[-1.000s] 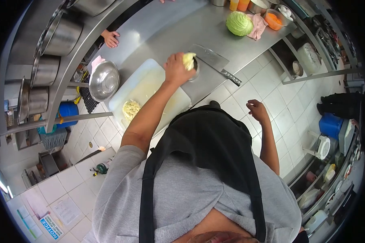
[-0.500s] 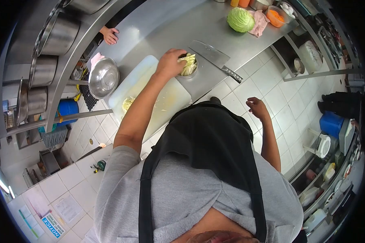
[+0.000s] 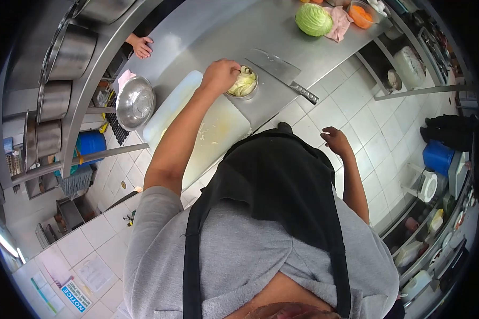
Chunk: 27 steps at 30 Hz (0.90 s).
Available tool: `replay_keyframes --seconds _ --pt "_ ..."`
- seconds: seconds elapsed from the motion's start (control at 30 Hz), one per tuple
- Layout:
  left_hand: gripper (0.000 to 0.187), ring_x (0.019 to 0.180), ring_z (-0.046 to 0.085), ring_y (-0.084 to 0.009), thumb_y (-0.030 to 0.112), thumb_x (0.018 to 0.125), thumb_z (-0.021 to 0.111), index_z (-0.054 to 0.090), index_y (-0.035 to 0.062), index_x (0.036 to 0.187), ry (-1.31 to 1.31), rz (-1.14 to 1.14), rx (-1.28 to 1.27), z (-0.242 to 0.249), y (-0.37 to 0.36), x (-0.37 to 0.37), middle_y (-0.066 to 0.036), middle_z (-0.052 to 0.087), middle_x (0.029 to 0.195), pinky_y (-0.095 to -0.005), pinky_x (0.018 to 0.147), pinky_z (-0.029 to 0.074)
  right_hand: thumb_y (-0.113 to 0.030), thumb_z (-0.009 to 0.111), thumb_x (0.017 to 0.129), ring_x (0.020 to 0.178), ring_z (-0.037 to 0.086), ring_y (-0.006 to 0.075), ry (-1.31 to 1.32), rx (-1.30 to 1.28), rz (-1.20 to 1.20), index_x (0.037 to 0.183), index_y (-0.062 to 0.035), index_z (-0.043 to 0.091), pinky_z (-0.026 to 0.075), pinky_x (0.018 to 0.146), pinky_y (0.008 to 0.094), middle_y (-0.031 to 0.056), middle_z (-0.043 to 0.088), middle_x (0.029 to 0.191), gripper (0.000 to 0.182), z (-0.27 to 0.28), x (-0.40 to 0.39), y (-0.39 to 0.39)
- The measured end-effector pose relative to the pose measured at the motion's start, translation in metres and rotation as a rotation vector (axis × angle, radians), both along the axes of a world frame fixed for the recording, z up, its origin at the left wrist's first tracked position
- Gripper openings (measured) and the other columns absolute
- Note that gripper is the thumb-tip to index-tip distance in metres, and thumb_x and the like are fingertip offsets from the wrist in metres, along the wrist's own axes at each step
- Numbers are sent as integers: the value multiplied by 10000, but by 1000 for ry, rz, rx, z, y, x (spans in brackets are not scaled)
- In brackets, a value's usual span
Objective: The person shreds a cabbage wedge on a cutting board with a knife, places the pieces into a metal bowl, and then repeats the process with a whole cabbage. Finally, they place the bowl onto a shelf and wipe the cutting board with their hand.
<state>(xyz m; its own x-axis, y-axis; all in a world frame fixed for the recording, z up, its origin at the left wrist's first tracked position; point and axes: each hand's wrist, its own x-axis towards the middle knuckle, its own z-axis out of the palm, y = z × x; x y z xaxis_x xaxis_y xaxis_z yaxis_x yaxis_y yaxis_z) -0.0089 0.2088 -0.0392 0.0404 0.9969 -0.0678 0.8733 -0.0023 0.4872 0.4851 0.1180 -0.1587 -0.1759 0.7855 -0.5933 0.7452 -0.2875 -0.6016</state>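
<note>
My left hand (image 3: pixel 220 77) is at the left rim of a small round metal bowl (image 3: pixel 256 86), its fingers curled. Whether they pinch anything is hidden. Pale green cut cabbage (image 3: pixel 244 81) fills the bowl. Under my left forearm lies a white cutting board (image 3: pixel 226 119) with a few cabbage shreds on it. A broad-bladed knife (image 3: pixel 277 69) rests on the steel counter right of the bowl, handle toward the counter's edge. My right hand (image 3: pixel 338 142) hangs in the air over the tiled floor, holding nothing, thumb and finger slightly apart.
A whole cabbage (image 3: pixel 313 20) sits beside a pink cloth (image 3: pixel 339 24) and a tub of orange pieces (image 3: pixel 361 17) at the far right. Left of the board is a steel mixing bowl (image 3: pixel 135 102). Another person's hand (image 3: pixel 140 45) rests at the counter's far left edge.
My left hand has drawn back from above the cabbage to the bowl's left rim. The cabbage now sits lower in the bowl. My right hand has barely moved.
</note>
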Motion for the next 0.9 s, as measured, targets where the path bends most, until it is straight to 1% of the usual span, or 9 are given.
replay_keyframes --seconds 0.07,0.1,0.17,0.27,0.37,0.5,0.67,0.73,0.9 --pt "387 1178 741 -385 158 970 722 793 138 1350 122 -32 -15 3 -9 1 -162 770 1294 -483 1027 596 -366 752 1010 859 822 301 -22 -7 1 1370 -8 743 631 847 429 241 823 1006 508 -7 4 0" --pt "387 1178 741 -385 158 970 722 793 138 1350 123 -29 -15 0 -14 6 -162 770 1294 -483 1027 596 -367 753 1009 863 821 305 -36 -26 14 1371 -8 743 629 850 432 233 824 991 509 -5 4 1" --pt "566 1188 738 -388 124 982 691 639 110 1546 215 -11 26 -18 -21 23 -178 743 1339 -497 1030 596 -374 756 1008 864 821 308 -38 -33 24 1367 -5 743 628 852 433 230 825 986 515 -1 2 3" --pt "649 1211 735 -394 81 992 634 529 92 1632 374 -30 -32 -40 -18 34 -185 743 1347 -503 1034 600 -391 759 1005 863 822 314 -35 -24 55 1366 -8 745 628 858 436 231 827 994 527 -14 0 9" --pt "762 1215 727 -408 60 898 708 544 118 1639 295 4 -63 -35 -16 36 -198 724 1380 -494 1061 591 -416 751 1004 1030 808 385 -61 -10 116 1387 -40 748 615 963 463 264 823 1115 537 -15 3 31" --pt "581 1218 724 -422 54 969 623 600 58 1549 262 59 7 -46 -32 36 -200 706 1425 -495 1065 593 -436 771 989 1234 740 446 -126 75 152 1478 -75 689 578 1082 489 283 776 1299 614 18 -1 74" --pt "608 1351 639 -433 41 933 666 618 59 1539 163 82 173 -26 -44 42 -226 614 1541 -490 1147 546 -454 829 960 1332 668 501 -168 491 94 1578 -66 564 541 1136 525 342 685 1423 776 47 -12 175" --pt "614 1394 606 -437 45 929 684 617 51 1540 126 120 240 -1 -46 38 -233 588 1565 -490 1173 528 -455 848 942 1319 668 519 -90 731 109 1567 -35 569 536 1136 543 352 690 1404 803 57 -26 230" --pt "605 1428 579 -429 94 936 761 617 68 1523 63 346 355 27 -89 0 -241 603 1534 -494 1223 483 -512 903 868 1351 647 512 -85 954 100 1559 16 575 525 1143 568 375 658 1438 930 112 -96 337"
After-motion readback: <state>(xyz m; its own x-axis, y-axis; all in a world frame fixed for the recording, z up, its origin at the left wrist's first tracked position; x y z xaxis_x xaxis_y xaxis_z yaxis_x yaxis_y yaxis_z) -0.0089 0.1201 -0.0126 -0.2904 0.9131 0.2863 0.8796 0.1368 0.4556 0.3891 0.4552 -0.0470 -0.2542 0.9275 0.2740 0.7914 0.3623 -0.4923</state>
